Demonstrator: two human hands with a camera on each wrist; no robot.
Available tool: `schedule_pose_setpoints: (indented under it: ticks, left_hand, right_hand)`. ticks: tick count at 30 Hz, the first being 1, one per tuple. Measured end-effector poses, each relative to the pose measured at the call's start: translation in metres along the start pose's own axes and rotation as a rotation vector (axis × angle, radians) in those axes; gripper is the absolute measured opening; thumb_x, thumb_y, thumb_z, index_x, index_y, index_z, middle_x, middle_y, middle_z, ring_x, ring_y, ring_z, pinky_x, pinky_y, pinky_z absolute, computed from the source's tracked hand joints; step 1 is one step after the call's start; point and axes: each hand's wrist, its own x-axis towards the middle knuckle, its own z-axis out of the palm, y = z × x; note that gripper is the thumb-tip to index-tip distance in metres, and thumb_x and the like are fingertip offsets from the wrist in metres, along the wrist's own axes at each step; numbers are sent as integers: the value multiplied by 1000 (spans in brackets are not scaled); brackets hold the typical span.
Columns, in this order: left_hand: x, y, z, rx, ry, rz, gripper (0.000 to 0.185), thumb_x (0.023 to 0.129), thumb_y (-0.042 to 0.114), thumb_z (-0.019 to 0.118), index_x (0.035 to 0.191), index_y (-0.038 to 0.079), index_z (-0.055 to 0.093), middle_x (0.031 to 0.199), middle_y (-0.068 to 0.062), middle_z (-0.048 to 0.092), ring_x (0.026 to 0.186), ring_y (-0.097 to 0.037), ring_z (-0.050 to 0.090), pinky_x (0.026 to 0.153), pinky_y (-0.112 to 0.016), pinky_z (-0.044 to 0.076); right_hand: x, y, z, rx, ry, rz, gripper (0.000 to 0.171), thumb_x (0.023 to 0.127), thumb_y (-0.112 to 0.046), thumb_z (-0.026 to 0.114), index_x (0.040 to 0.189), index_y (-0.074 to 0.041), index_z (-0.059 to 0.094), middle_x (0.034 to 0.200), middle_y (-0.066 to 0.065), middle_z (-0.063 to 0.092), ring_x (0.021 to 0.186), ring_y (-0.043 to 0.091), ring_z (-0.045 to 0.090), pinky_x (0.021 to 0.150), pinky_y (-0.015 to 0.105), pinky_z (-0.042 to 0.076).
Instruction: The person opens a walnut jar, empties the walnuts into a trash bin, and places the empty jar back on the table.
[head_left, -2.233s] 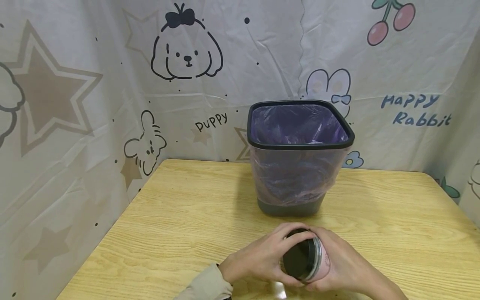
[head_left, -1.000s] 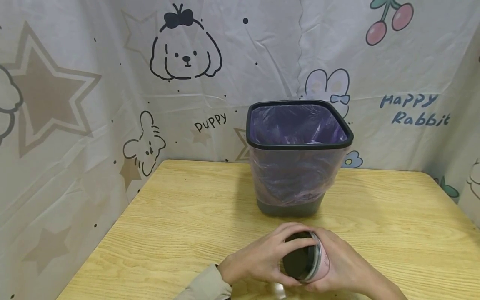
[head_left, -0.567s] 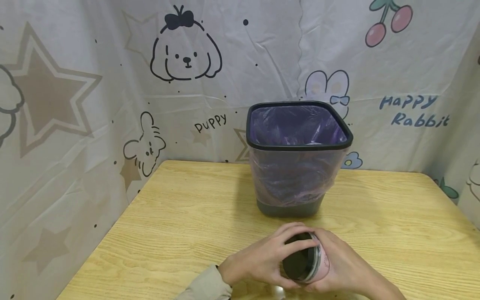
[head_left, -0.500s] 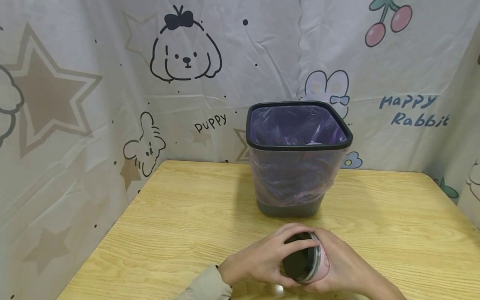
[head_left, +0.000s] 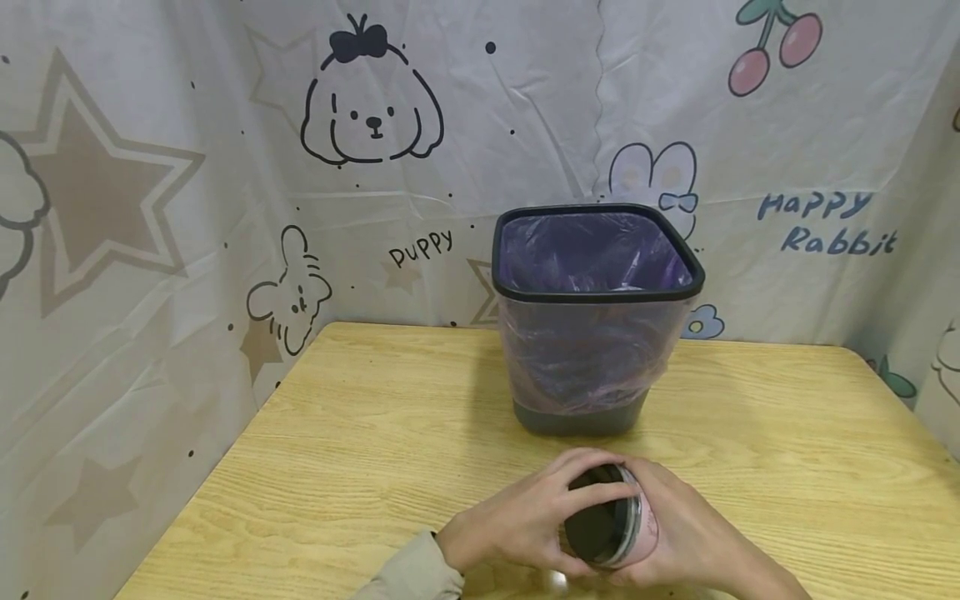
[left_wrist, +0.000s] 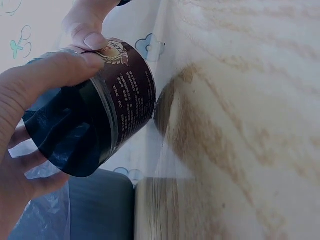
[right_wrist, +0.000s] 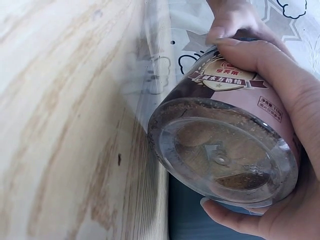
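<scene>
Pink and dark maroon label (right_wrist: 250,97) wraps the only jar (head_left: 647,533), a clear-based one with crumbs in the bottom and one black lid (head_left: 592,525). Two hands hold it, tilted, with its lid toward the person's left. The left hand (head_left: 517,517) grasps the lid end, one finger lying across the top; the right hand (head_left: 690,525) is wrapped around the body. The jar is low at the near side of the single wooden table (head_left: 360,450), in front of the bin; whether its base touches the wood I cannot tell. One bin (head_left: 577,421), with one purple-tinted liner (head_left: 592,250), stands upright farther back. One pale sleeve (head_left: 416,571) shows at the left wrist.

Compared with 2.2 seconds ago, both hands keep their grip and the bin has not moved on the table. The finger over the lid now reaches slightly farther toward the body, and the whole head view sits marginally lower.
</scene>
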Motion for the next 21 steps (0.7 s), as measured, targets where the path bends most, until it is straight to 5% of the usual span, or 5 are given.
schedule_pose_setpoints:
  ticks: [9,16,21]
  left_hand:
    - [-1,4,0,-25,-4,-118,106,66,49,86,151,22,28,150,-4,28,136,-13,32,109,-24,31]
    - [-1,0,2,-39,2,-53,103,66,39,89,149,17,32,151,-6,28,138,-15,30,112,-25,26]
    - [-1,0,4,-38,27,-67,100,69,43,86,149,18,32,150,-5,30,135,-13,34,110,-24,29]
  right_hand:
    - [0,0,0,8,2,-21,104,49,-54,91,136,-18,47,122,-15,53,98,6,57,76,29,53]
    - [0,0,-1,14,-2,-5,103,47,-58,91,133,-21,48,119,-16,54,96,4,56,75,28,53]
    - [0,0,-1,7,7,-11,104,47,-58,91,134,-21,47,120,-16,54,98,5,56,76,29,53]
